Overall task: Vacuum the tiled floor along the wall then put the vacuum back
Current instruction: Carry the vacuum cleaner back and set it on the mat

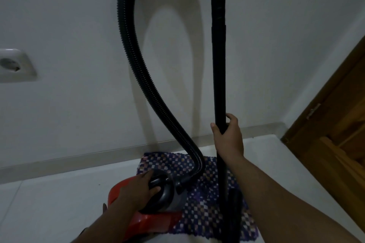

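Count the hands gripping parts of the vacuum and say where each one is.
2. The left hand grips the handle on the red vacuum body at the bottom. The right hand grips the upright black wand, right of centre.

The vacuum body (146,201) sits on the mat (203,193), which lies on the tiled floor (59,199) against the wall (79,104). The left hand (138,191) rests on the body's handle. The hose (142,77) rises from the body's front. The right hand (229,136) grips the upright wand (218,55), right of the hose (floor nozzle (235,203) below). A socket (15,65) sits far left; a door (335,124) stands right.
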